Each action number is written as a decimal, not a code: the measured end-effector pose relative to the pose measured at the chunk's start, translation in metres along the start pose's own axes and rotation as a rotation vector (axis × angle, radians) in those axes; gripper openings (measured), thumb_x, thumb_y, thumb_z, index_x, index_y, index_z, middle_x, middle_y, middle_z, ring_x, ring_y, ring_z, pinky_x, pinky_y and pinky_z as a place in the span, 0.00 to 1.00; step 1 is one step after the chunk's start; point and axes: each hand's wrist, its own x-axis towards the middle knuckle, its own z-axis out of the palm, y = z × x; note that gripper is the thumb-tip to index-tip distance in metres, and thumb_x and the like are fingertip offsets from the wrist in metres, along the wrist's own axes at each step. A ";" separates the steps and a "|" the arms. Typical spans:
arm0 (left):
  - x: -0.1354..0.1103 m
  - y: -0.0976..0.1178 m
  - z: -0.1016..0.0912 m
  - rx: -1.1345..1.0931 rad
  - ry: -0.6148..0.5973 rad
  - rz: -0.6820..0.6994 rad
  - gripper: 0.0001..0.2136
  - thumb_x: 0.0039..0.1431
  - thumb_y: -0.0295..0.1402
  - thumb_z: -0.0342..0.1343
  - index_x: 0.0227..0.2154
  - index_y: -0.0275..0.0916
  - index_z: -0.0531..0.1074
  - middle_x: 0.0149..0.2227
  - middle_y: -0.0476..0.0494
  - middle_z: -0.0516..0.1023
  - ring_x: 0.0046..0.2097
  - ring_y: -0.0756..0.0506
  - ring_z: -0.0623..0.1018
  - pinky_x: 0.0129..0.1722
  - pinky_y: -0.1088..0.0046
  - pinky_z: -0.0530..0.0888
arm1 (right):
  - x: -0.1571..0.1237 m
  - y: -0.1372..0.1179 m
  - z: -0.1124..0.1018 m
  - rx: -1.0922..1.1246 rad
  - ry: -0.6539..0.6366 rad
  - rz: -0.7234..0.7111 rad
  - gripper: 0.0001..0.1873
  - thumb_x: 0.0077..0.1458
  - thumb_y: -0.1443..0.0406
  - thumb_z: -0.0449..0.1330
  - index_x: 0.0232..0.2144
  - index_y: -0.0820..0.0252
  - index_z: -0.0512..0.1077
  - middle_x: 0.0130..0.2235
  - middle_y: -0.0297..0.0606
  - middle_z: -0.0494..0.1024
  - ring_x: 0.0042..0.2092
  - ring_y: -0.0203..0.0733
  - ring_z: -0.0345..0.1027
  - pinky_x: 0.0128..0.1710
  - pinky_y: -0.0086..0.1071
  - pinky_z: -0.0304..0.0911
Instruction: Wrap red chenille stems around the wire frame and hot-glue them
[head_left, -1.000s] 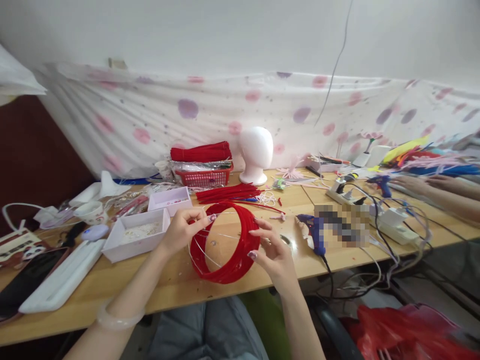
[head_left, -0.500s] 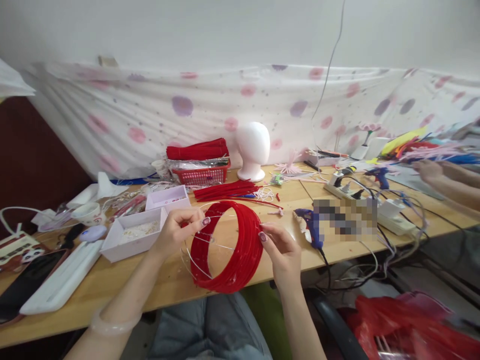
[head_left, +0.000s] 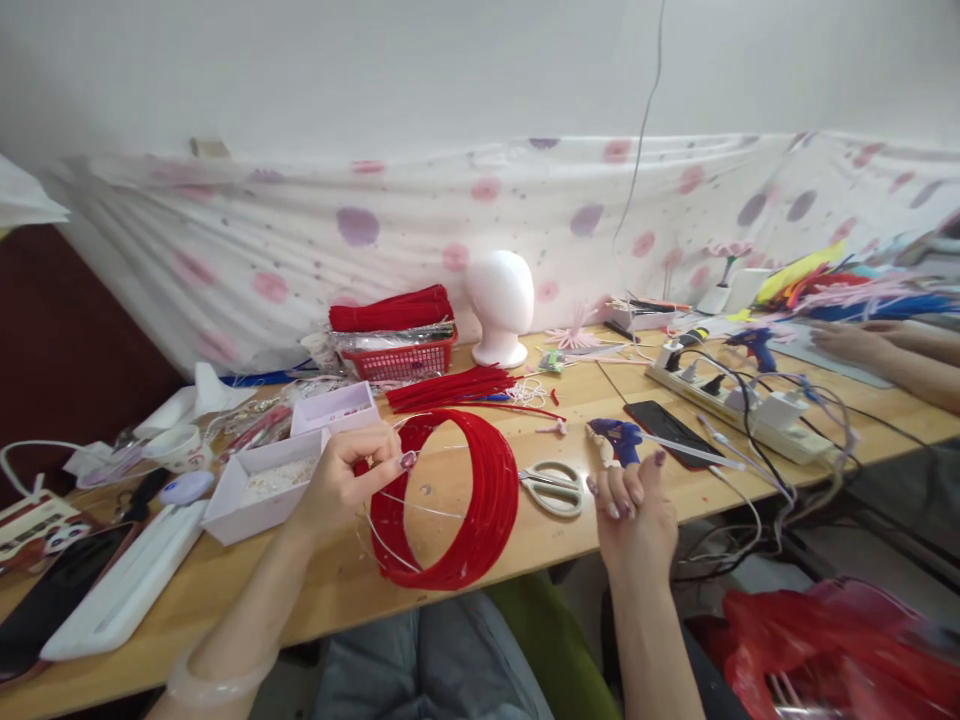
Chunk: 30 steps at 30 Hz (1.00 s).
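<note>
My left hand (head_left: 349,480) pinches the near left rim of a red hoop frame (head_left: 480,500), a wire ring wrapped in red strands, and holds it tilted on the wooden table (head_left: 570,540). My right hand (head_left: 636,510) is off the hoop, at the table's front edge. Its fingers are curled together with nothing visible in them. It sits just below a blue glue gun (head_left: 615,437) and right of white-handled scissors (head_left: 553,487).
Red stems (head_left: 450,385) lie behind the hoop. Around them are a red basket (head_left: 401,355), a white foam head (head_left: 501,305), white trays (head_left: 274,480), a phone (head_left: 664,420) and a power strip (head_left: 720,400) with tangled cables. Another person's hands (head_left: 862,340) work at the far right.
My right hand has let go of the hoop's right rim and moved right toward the glue gun. The scissors now show. My left hand keeps its grip.
</note>
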 end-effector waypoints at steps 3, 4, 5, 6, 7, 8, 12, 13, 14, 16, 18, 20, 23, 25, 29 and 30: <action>0.005 0.006 0.003 0.157 0.047 -0.041 0.20 0.59 0.36 0.56 0.15 0.40 0.55 0.18 0.53 0.61 0.24 0.49 0.62 0.28 0.70 0.59 | -0.008 -0.009 0.001 -0.105 -0.019 -0.052 0.18 0.57 0.48 0.63 0.30 0.55 0.74 0.13 0.22 0.62 0.16 0.32 0.59 0.34 0.35 0.68; 0.008 0.008 0.005 0.218 0.051 -0.051 0.20 0.58 0.37 0.56 0.14 0.40 0.55 0.18 0.53 0.60 0.24 0.50 0.61 0.27 0.70 0.59 | -0.014 -0.008 0.007 -0.188 -0.061 -0.095 0.17 0.57 0.50 0.64 0.41 0.54 0.76 0.20 0.28 0.74 0.25 0.38 0.71 0.41 0.38 0.70; 0.011 0.010 0.008 0.281 0.050 -0.059 0.20 0.58 0.37 0.55 0.14 0.40 0.55 0.18 0.53 0.60 0.24 0.50 0.61 0.27 0.70 0.58 | -0.019 -0.005 0.014 -0.280 -0.129 -0.140 0.22 0.57 0.51 0.64 0.50 0.52 0.74 0.34 0.36 0.82 0.39 0.44 0.77 0.50 0.43 0.68; 0.014 0.011 0.011 0.341 0.039 -0.064 0.20 0.58 0.37 0.55 0.14 0.40 0.55 0.18 0.53 0.60 0.24 0.50 0.61 0.27 0.70 0.58 | -0.024 0.000 0.022 -0.364 -0.219 -0.175 0.25 0.58 0.50 0.62 0.55 0.50 0.71 0.49 0.41 0.81 0.54 0.49 0.73 0.59 0.46 0.62; 0.018 0.012 0.013 0.396 0.018 -0.061 0.20 0.58 0.37 0.55 0.14 0.40 0.55 0.18 0.53 0.60 0.24 0.50 0.61 0.27 0.70 0.58 | -0.028 0.007 0.031 -0.425 -0.326 -0.177 0.26 0.60 0.49 0.60 0.57 0.49 0.71 0.59 0.41 0.74 0.64 0.50 0.62 0.65 0.48 0.54; 0.021 0.012 0.016 0.448 -0.009 -0.050 0.20 0.58 0.36 0.55 0.14 0.40 0.55 0.18 0.53 0.60 0.24 0.49 0.62 0.28 0.70 0.58 | -0.030 0.016 0.039 -0.449 -0.416 -0.132 0.26 0.60 0.47 0.59 0.57 0.48 0.72 0.64 0.39 0.68 0.68 0.50 0.55 0.68 0.48 0.48; 0.030 0.011 0.017 0.603 -0.130 0.036 0.21 0.55 0.35 0.58 0.13 0.40 0.54 0.16 0.52 0.60 0.25 0.48 0.62 0.31 0.69 0.58 | -0.022 0.052 0.058 -0.341 -0.394 0.227 0.31 0.56 0.39 0.55 0.50 0.53 0.76 0.58 0.44 0.75 0.61 0.51 0.67 0.62 0.47 0.60; 0.031 0.012 0.016 0.611 -0.165 0.052 0.21 0.55 0.34 0.58 0.13 0.40 0.53 0.16 0.52 0.61 0.25 0.48 0.61 0.31 0.69 0.58 | -0.017 0.057 0.059 -0.325 -0.356 0.280 0.32 0.55 0.38 0.56 0.47 0.54 0.77 0.54 0.45 0.78 0.56 0.51 0.72 0.56 0.46 0.67; 0.031 0.013 0.015 0.600 -0.205 0.063 0.21 0.55 0.34 0.58 0.13 0.40 0.53 0.16 0.53 0.61 0.25 0.49 0.61 0.32 0.69 0.59 | -0.012 0.061 0.060 -0.321 -0.339 0.315 0.32 0.54 0.38 0.57 0.44 0.56 0.77 0.48 0.46 0.81 0.49 0.51 0.76 0.48 0.44 0.72; 0.030 0.018 0.013 0.529 -0.290 0.074 0.21 0.57 0.34 0.57 0.14 0.40 0.52 0.17 0.53 0.60 0.25 0.49 0.62 0.32 0.69 0.60 | -0.002 0.062 0.058 -0.318 -0.361 0.365 0.30 0.51 0.39 0.60 0.36 0.59 0.77 0.34 0.43 0.82 0.36 0.47 0.78 0.34 0.38 0.73; 0.028 0.024 0.010 0.433 -0.334 0.073 0.22 0.58 0.34 0.56 0.15 0.41 0.50 0.18 0.53 0.58 0.26 0.49 0.62 0.32 0.69 0.61 | 0.003 0.058 0.056 -0.305 -0.396 0.394 0.28 0.48 0.40 0.64 0.29 0.60 0.75 0.24 0.36 0.78 0.27 0.42 0.74 0.26 0.32 0.69; 0.026 0.026 0.007 0.342 -0.333 0.059 0.22 0.58 0.34 0.56 0.15 0.41 0.50 0.18 0.53 0.58 0.27 0.48 0.63 0.32 0.68 0.62 | 0.002 0.052 0.055 -0.288 -0.417 0.401 0.27 0.46 0.41 0.66 0.24 0.59 0.73 0.20 0.32 0.74 0.23 0.38 0.69 0.22 0.29 0.64; 0.023 0.021 0.002 0.199 -0.310 0.025 0.21 0.58 0.35 0.57 0.15 0.42 0.54 0.19 0.51 0.62 0.27 0.47 0.66 0.31 0.67 0.64 | -0.002 0.047 0.056 -0.268 -0.420 0.398 0.30 0.44 0.39 0.65 0.19 0.58 0.68 0.16 0.28 0.68 0.18 0.33 0.60 0.19 0.28 0.56; 0.020 0.014 -0.002 0.103 -0.306 -0.001 0.20 0.58 0.35 0.57 0.14 0.42 0.56 0.19 0.51 0.64 0.27 0.47 0.66 0.32 0.67 0.65 | -0.001 0.046 0.057 -0.265 -0.395 0.377 0.31 0.43 0.38 0.66 0.16 0.58 0.65 0.15 0.27 0.65 0.17 0.31 0.54 0.18 0.28 0.52; 0.014 -0.004 -0.012 -0.054 -0.181 -0.087 0.22 0.56 0.38 0.58 0.12 0.41 0.57 0.18 0.50 0.64 0.25 0.48 0.65 0.30 0.68 0.66 | 0.011 0.048 0.051 -0.272 -0.259 0.281 0.35 0.44 0.37 0.64 0.11 0.55 0.58 0.12 0.26 0.58 0.17 0.32 0.53 0.20 0.30 0.53; 0.013 -0.008 -0.014 -0.080 -0.094 -0.119 0.22 0.55 0.39 0.59 0.11 0.41 0.58 0.18 0.50 0.64 0.25 0.48 0.65 0.30 0.68 0.65 | 0.015 0.048 0.048 -0.277 -0.214 0.250 0.36 0.46 0.36 0.62 0.10 0.54 0.56 0.11 0.26 0.56 0.17 0.33 0.54 0.21 0.31 0.55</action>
